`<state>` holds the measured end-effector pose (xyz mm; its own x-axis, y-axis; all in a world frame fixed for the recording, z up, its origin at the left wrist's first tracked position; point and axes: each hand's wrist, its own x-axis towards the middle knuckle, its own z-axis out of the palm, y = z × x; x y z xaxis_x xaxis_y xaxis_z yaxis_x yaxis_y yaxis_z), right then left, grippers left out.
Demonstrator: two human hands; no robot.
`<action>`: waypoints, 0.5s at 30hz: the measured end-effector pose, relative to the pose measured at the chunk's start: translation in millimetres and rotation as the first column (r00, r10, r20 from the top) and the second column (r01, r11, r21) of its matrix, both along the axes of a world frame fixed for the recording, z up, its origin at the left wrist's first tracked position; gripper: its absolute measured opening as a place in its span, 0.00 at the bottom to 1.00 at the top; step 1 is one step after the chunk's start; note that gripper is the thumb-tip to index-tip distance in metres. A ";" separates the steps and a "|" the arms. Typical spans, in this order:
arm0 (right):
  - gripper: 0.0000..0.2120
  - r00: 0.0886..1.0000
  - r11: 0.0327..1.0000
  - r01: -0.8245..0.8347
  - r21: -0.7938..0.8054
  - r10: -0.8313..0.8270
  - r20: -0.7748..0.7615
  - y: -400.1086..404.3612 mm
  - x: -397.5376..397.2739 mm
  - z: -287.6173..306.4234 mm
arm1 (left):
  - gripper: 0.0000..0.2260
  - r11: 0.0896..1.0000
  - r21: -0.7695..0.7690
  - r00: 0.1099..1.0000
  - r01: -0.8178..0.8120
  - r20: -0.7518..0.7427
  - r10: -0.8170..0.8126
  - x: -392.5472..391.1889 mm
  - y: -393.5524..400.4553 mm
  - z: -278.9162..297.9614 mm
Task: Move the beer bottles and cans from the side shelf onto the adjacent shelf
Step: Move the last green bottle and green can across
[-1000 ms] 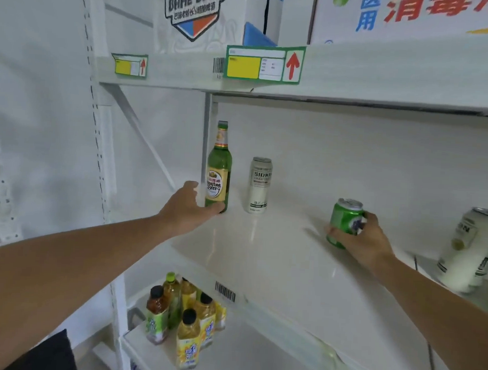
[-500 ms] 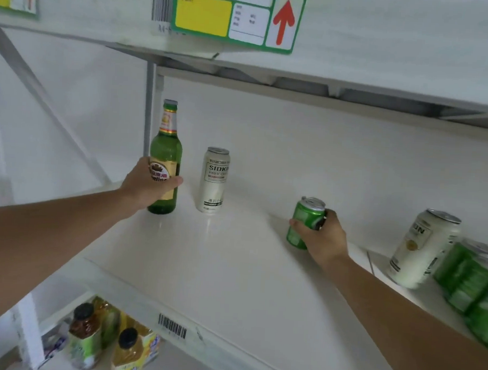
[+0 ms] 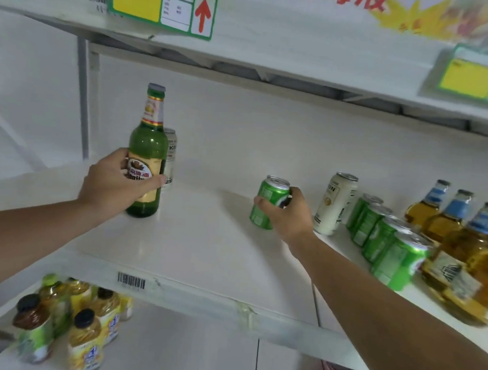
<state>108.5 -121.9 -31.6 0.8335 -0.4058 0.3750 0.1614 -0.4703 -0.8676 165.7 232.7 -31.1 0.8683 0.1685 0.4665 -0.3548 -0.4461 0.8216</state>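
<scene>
My left hand [image 3: 115, 182] is wrapped around the label of a green beer bottle [image 3: 148, 146], which stands upright near the back left of the white side shelf [image 3: 200, 247]. A white can [image 3: 169, 155] stands just behind the bottle, mostly hidden by it. My right hand [image 3: 288, 215] grips a green beer can [image 3: 267, 200], tilted slightly, near the shelf's right end. On the adjacent shelf [image 3: 428, 305] to the right stand a white can [image 3: 335, 203], a row of green cans [image 3: 387, 234] and several amber bottles [image 3: 465, 247].
An upper shelf with a yellow price tag [image 3: 161, 8] hangs close above. On the lower shelf at bottom left sit several juice and tea bottles [image 3: 69, 317]. A metal upright [image 3: 83, 100] stands at the back left.
My left hand has closed around the green bottle and drawn it forward, in front of the white can. My right hand keeps hold of the green can. The view swung right, revealing the adjacent shelf's drinks.
</scene>
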 end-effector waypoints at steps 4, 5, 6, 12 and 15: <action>0.25 0.999 0.999 -0.046 -0.003 0.046 0.005 -17.8 -52.5 5.2 | 0.28 0.995 -0.033 0.995 0.097 -0.012 -0.097 -43.2 -46.7 14.7; 0.25 0.999 0.999 -0.049 0.002 0.049 0.005 -24.9 -67.6 6.2 | 0.27 0.992 -0.052 0.993 0.118 -0.018 -0.119 -54.8 -60.5 18.0; 0.25 0.999 0.999 -0.048 0.008 0.048 0.008 -32.8 -83.1 6.8 | 0.26 0.988 -0.068 0.990 0.137 -0.022 -0.139 -67.0 -74.9 20.7; 0.27 0.999 0.998 -0.040 -0.052 0.040 -0.008 -89.7 -176.1 5.7 | 0.24 0.973 -0.094 0.975 0.212 -0.043 -0.216 -139.6 -159.8 23.5; 0.28 1.000 0.997 -0.028 -0.073 0.027 -0.010 -113.5 -214.3 2.8 | 0.24 0.959 -0.100 0.960 0.266 -0.068 -0.273 -167.3 -194.7 19.8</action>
